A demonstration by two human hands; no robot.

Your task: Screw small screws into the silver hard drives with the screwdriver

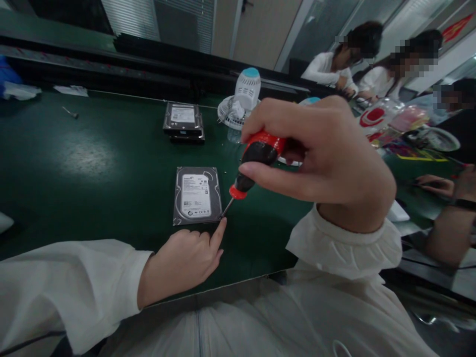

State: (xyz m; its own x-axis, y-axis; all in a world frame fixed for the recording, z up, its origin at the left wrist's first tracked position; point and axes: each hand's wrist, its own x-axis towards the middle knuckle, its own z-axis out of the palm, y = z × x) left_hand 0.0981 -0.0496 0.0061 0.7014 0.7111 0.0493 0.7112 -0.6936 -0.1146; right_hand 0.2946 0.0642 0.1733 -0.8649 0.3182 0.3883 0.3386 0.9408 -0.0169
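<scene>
A hard drive (196,195) with a white label lies flat on the green table, label side up. My right hand (316,153) grips a red and black screwdriver (256,153), its shaft slanting down to the left. The screwdriver's tip meets the near right corner of the drive; any screw under it is too small to make out. My left hand (191,258) rests at the drive's near edge, holding nothing. Its index finger stretches to that same corner, beside the tip, while the other fingers are curled.
Beyond the drive stands a stack of hard drives (183,121). A white fan (245,94) with a blue top stands to its right. Small screws (225,172) lie near the drive. Co-workers sit at the far right, and another person's hand (435,185) reaches onto the table there.
</scene>
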